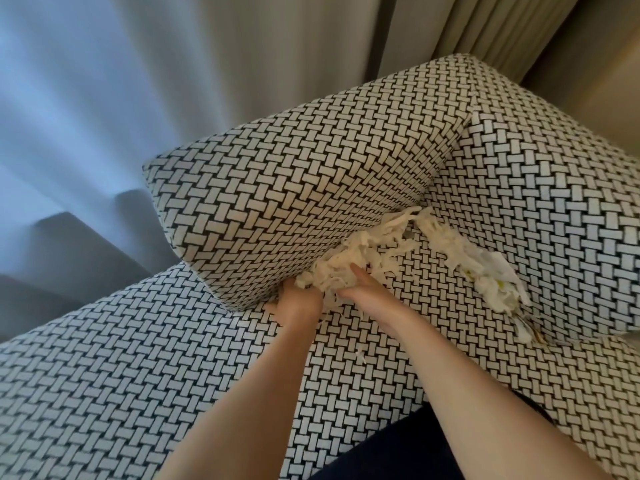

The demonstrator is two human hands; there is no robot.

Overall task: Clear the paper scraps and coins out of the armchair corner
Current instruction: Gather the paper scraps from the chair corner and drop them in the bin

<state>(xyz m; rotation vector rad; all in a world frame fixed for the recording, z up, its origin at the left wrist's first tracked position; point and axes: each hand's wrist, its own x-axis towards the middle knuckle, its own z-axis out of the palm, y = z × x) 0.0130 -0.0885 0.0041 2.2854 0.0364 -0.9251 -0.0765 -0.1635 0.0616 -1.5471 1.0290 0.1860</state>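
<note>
A heap of white shredded paper scraps (349, 263) fills the corner of the black-and-white woven armchair (138, 393), where the seat meets the armrest cushion (301, 188). More scraps (481, 268) trail to the right along the crease under the backrest (540, 209). My left hand (298, 303) is dug into the near edge of the heap, its fingers buried in paper. Beside it, my right hand (363, 291) lies along the heap's right side with the thumb stretched over the scraps. Both hands cup the same pile between them. No coins show.
Pale curtains (173, 64) hang behind the chair. A grey ledge (69, 251) sits low at the left. Dark clothing (415, 448) shows at the bottom edge, under my forearms.
</note>
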